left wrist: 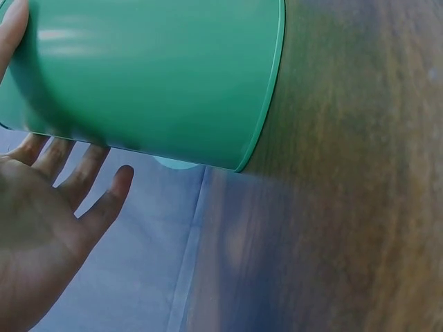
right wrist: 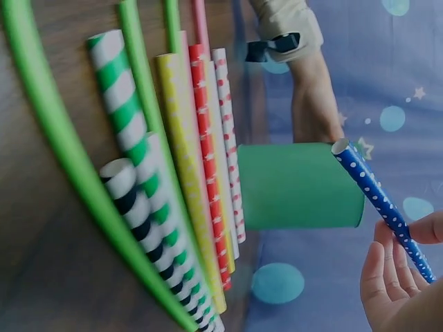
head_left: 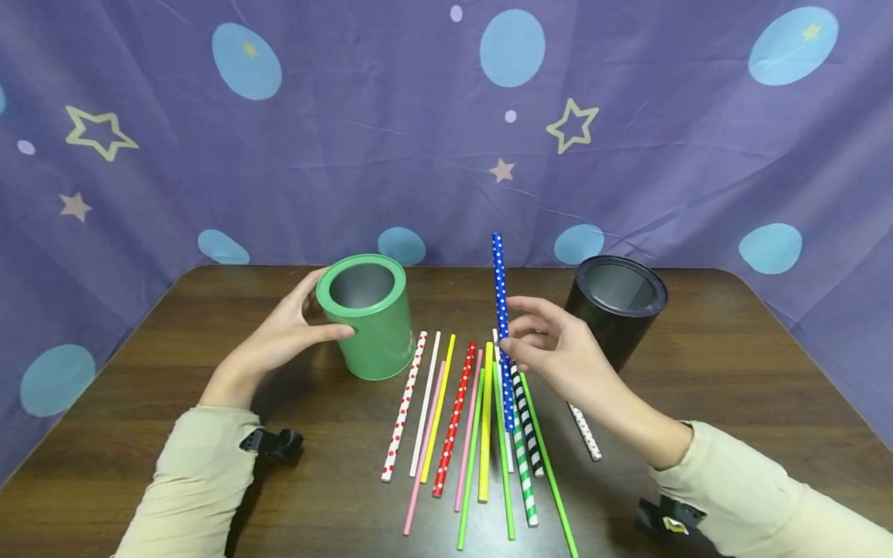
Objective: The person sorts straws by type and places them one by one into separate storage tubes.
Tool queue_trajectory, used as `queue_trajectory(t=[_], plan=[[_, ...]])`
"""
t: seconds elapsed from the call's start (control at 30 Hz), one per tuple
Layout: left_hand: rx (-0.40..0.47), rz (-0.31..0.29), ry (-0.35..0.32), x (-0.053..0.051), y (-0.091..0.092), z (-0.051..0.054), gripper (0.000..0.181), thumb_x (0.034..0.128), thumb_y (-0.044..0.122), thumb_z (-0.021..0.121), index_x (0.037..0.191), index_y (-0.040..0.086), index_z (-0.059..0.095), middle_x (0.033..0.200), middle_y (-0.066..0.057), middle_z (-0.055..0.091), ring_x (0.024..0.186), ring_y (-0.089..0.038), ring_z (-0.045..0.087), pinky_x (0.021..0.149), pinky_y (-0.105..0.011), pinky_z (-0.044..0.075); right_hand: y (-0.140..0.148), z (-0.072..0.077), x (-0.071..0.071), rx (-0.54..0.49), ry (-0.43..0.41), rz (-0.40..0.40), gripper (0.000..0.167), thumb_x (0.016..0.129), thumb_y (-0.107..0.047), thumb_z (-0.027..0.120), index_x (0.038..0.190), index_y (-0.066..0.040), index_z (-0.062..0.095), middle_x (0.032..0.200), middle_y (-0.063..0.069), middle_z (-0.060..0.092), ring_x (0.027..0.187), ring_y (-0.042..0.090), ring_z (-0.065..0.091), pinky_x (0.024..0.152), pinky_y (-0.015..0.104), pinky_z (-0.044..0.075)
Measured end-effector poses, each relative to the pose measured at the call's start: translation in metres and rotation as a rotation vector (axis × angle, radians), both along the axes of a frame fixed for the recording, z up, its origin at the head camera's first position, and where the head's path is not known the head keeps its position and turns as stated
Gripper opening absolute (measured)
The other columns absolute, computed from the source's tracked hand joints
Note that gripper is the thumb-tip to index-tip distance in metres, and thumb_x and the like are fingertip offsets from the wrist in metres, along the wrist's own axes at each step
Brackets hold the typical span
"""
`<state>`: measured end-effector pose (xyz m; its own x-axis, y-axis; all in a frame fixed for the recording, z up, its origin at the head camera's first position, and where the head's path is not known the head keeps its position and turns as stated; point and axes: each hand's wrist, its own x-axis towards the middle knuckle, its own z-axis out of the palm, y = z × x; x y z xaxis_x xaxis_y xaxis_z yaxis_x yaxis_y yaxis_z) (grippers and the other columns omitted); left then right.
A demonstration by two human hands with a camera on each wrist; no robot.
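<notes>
Straw [head_left: 501, 302], blue with white dots, is held up to the right of the green can [head_left: 380, 341], and that sideways gap between the two is, I'd judge, the relation that counts most. The right hand [head_left: 568, 349] pinches it near mid-length between thumb and fingers, from the side away from the green can. So the right hand is the nearer one; the left hand [head_left: 282, 337] is taken up with the green can itself, gripping it from its left, thumb on the near side and fingers round the back. The hands are well apart, the green can and the straw between them.

In the head view the straw's long axis runs almost straight up the picture, its top leaning slightly to the green can's side, its lower end over the loose straws [head_left: 453, 422] spread to the right of the green can. How far it tips towards or away from the camera is hard to tell from there. The right wrist view, turned sideways, shows it aslant to the green can's upright axis, one hollow end brought nearer the lens. Neither end is over the green can's mouth, which faces up. Further right of the green can, partly behind the right hand, is the black can [head_left: 617, 333].
</notes>
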<state>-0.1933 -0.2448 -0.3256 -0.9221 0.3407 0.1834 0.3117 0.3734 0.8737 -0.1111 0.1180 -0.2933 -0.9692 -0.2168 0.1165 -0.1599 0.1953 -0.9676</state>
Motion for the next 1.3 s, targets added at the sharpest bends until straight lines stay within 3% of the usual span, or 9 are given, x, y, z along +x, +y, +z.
queue_trajectory(t=[0.2, 0.5, 0.67, 0.83, 1.03, 1.3], plan=[[-0.010, -0.007, -0.004, 0.001, -0.001, 0.001, 0.087, 0.0817, 0.005, 0.079, 0.153, 0.012, 0.030, 0.142, -0.005, 0.043, 0.126, -0.016, 0.039, 0.108, -0.052, 0.027, -0.017, 0.011, -0.009, -0.063, 0.014, -0.001, 0.049, 0.089, 0.000, 0.067, 0.136, 0.000, 0.052, 0.103, 0.015, 0.066, 0.084, 0.014, 0.066, 0.069, 0.028, 0.056], [-0.009, -0.007, -0.007, 0.001, -0.001, 0.000, 0.085, 0.0827, 0.005, 0.078, 0.153, 0.012, 0.030, 0.140, -0.006, 0.044, 0.124, -0.015, 0.042, 0.103, -0.036, 0.033, -0.039, 0.024, -0.016, -0.185, 0.003, 0.017, 0.044, 0.090, -0.001, 0.065, 0.132, 0.000, 0.052, 0.107, 0.015, 0.066, 0.087, 0.018, 0.068, 0.072, 0.030, 0.056], [-0.014, -0.001, -0.027, 0.000, 0.000, -0.001, 0.086, 0.0831, 0.007, 0.078, 0.153, 0.014, 0.029, 0.141, -0.006, 0.044, 0.124, -0.017, 0.042, 0.104, -0.041, 0.032, -0.049, 0.030, -0.021, -0.246, 0.029, 0.021, 0.042, 0.089, -0.002, 0.064, 0.130, 0.000, 0.052, 0.107, 0.013, 0.066, 0.089, 0.022, 0.066, 0.072, 0.030, 0.055], [-0.008, -0.003, -0.022, -0.001, 0.000, -0.001, 0.086, 0.0827, 0.007, 0.078, 0.153, 0.014, 0.030, 0.142, -0.005, 0.043, 0.126, -0.017, 0.040, 0.107, -0.048, 0.029, -0.057, 0.037, -0.026, -0.301, 0.053, 0.012, 0.039, 0.090, -0.001, 0.063, 0.128, 0.000, 0.053, 0.107, 0.016, 0.067, 0.088, 0.017, 0.067, 0.071, 0.030, 0.054], [0.003, -0.008, -0.024, -0.001, 0.000, -0.002, 0.085, 0.0833, 0.006, 0.077, 0.153, 0.015, 0.030, 0.142, -0.003, 0.043, 0.125, -0.017, 0.041, 0.107, -0.048, 0.029, -0.066, 0.043, -0.033, -0.363, 0.077, -0.023, 0.035, 0.091, 0.000, 0.063, 0.125, 0.002, 0.055, 0.106, 0.017, 0.067, 0.092, 0.018, 0.066, 0.071, 0.029, 0.054], [0.004, -0.007, -0.022, 0.000, 0.001, -0.002, 0.084, 0.0830, 0.006, 0.078, 0.152, 0.013, 0.030, 0.141, -0.004, 0.043, 0.125, -0.017, 0.040, 0.107, -0.050, 0.028, -0.078, 0.054, -0.043, -0.488, 0.085, -0.025, 0.027, 0.092, 0.002, 0.061, 0.118, 0.001, 0.055, 0.105, 0.019, 0.068, 0.083, 0.017, 0.066, 0.069, 0.028, 0.054]])
